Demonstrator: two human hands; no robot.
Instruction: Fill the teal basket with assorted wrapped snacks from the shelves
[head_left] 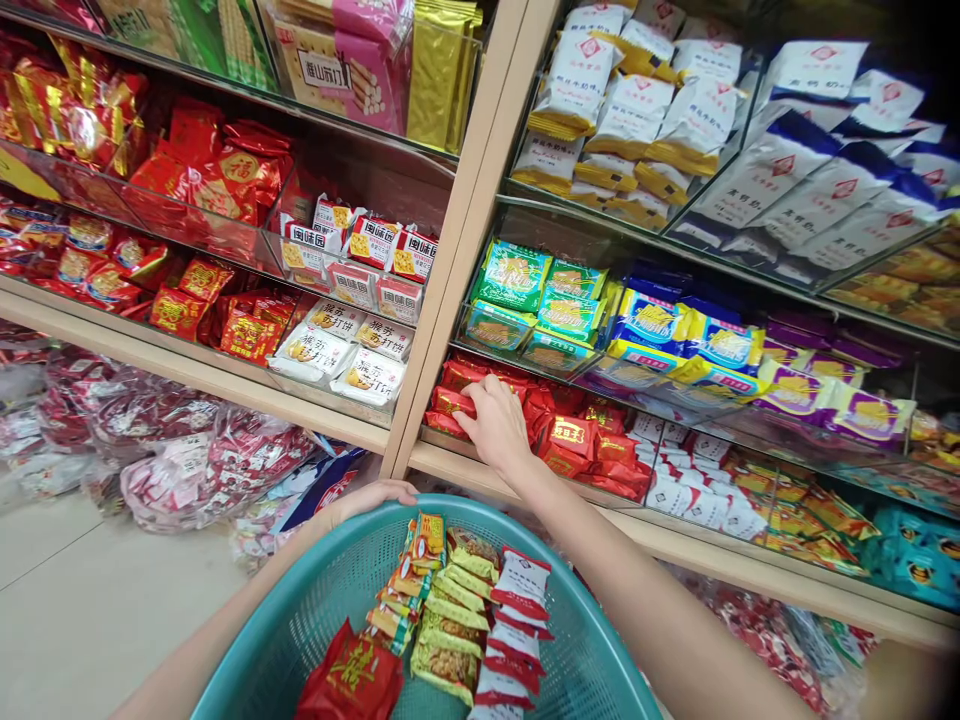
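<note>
My left hand (379, 495) is wrapped over the far rim of a teal plastic basket (255, 610). Inside the basket lie rows of small wrapped snacks: orange-and-green packets (405, 590), yellow-green packets (450, 635), white-and-red packets (517, 640) and a larger red packet (352, 675). Up on the lowest right shelf, my right hand (495, 425) rests over shiny red packets (446, 400), thumb and fingers apart. More red packets (574, 445) with gold writing sit just right of it. Its fingertips touch or hover over the packets; contact is partly hidden.
A wooden upright (450, 270) divides the shelves. Clear-fronted bins hold green packets (517, 275), blue-yellow packets (649, 320) and white packets (367, 375). The wooden ledge (675, 545) runs below the right shelf. Plastic bags of goods (202, 470) lie on the floor at left.
</note>
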